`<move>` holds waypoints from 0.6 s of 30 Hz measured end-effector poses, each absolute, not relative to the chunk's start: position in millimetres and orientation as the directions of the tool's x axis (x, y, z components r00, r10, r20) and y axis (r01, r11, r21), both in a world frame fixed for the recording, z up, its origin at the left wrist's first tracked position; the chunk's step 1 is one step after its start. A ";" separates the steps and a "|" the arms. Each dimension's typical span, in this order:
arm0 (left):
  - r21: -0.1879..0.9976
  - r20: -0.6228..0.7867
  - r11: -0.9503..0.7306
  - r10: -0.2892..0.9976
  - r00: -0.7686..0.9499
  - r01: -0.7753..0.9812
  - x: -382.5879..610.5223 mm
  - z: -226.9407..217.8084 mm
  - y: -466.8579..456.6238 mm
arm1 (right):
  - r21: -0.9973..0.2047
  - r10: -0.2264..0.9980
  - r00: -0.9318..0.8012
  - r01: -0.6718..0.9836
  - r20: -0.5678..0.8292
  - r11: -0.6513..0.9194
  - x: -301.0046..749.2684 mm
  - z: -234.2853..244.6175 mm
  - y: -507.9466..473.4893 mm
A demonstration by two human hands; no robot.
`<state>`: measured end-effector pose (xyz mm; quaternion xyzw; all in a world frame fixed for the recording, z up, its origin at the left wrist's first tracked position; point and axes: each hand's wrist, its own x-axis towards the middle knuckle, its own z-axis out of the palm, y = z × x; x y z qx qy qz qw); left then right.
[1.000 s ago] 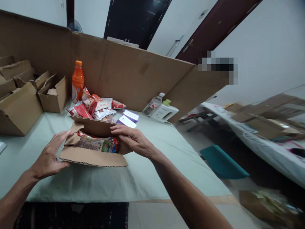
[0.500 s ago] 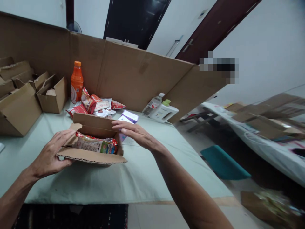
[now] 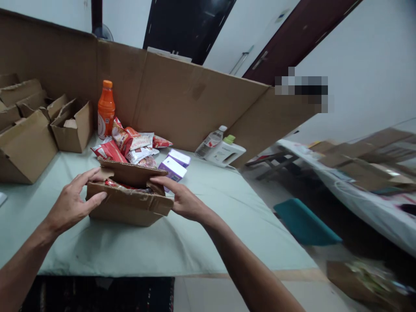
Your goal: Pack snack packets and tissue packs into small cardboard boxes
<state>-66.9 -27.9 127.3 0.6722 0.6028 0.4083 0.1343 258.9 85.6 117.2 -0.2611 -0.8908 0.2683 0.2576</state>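
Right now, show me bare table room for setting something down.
Free: the pale green tablecloth in front of the small brown cardboard box, and right of it up to the white plastic jug. Crowded: red snack packets behind it, open cardboard boxes left.

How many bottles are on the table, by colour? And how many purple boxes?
Orange bottle: 1
Clear bottle: 1
White bottle, green cap: 1
Purple boxes: 2
Total: 5
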 end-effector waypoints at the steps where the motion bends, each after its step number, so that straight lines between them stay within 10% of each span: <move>1: 0.671 0.393 -0.222 0.915 -0.086 0.707 -63.9 126.7 -24.8 | -0.615 0.598 -0.730 0.315 0.329 0.723 259.0 119.3 85.2; 9: 0.474 0.553 -0.308 0.833 -0.007 0.825 -58.2 118.3 -16.2 | -0.497 0.658 -0.418 0.437 0.626 0.750 244.7 147.1 85.8; 18: 0.308 0.580 -0.479 0.779 0.237 0.822 -64.0 107.4 -9.5 | -0.275 0.510 -0.792 0.435 0.335 0.857 232.7 117.4 54.3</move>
